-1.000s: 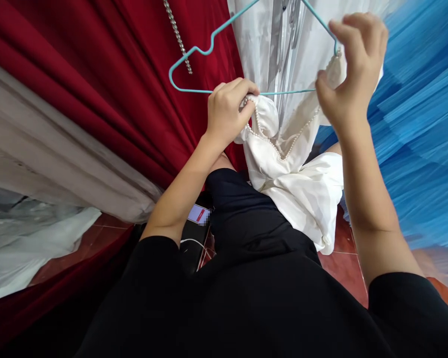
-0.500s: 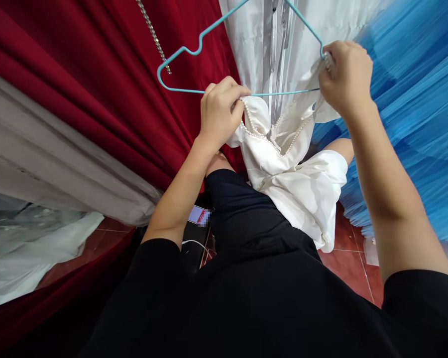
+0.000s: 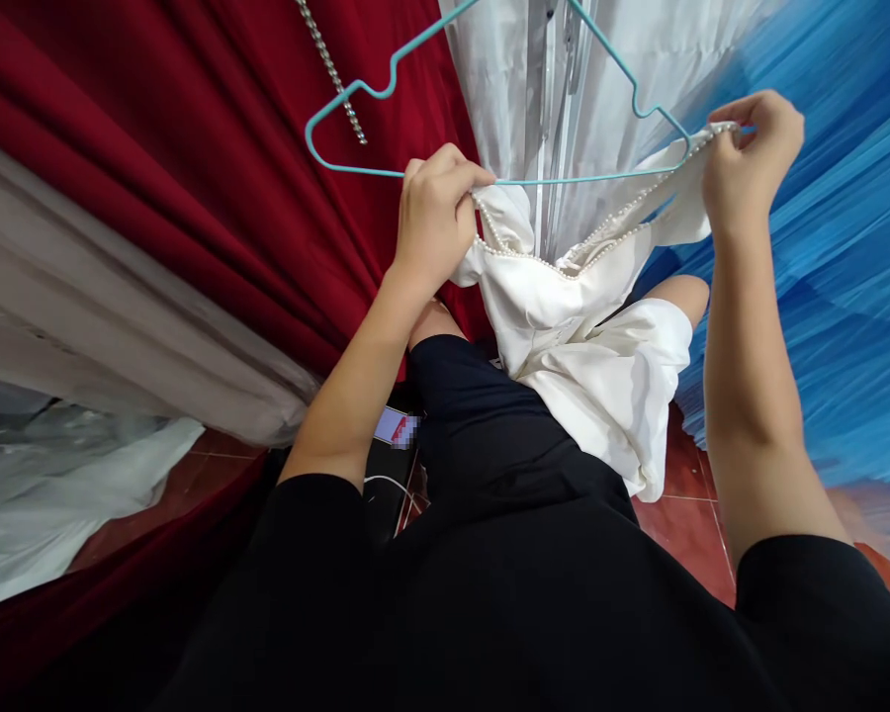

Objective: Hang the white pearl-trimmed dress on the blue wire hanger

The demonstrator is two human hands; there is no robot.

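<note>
A white dress with pearl trim along its neckline drapes over my right leg. My right hand pinches its pearl-edged strap, pulled out past the right end of a light blue hanger. That strap lies around the hanger's right corner. My left hand is closed at the hanger's bottom bar, by the dress's other shoulder; the fingers hide how much of the cloth they grip. The hanger's top runs out of view, and its left end is bare.
Red cloth hangs on the left with a beaded strand in front. White fabric hangs ahead, blue tulle on the right. A lit phone and a white cable are beside my left thigh, above red floor tiles.
My right hand has moved to the right, stretching the strap out beyond the hanger's end. The hanger's right corner now shows. My left hand has barely moved.
</note>
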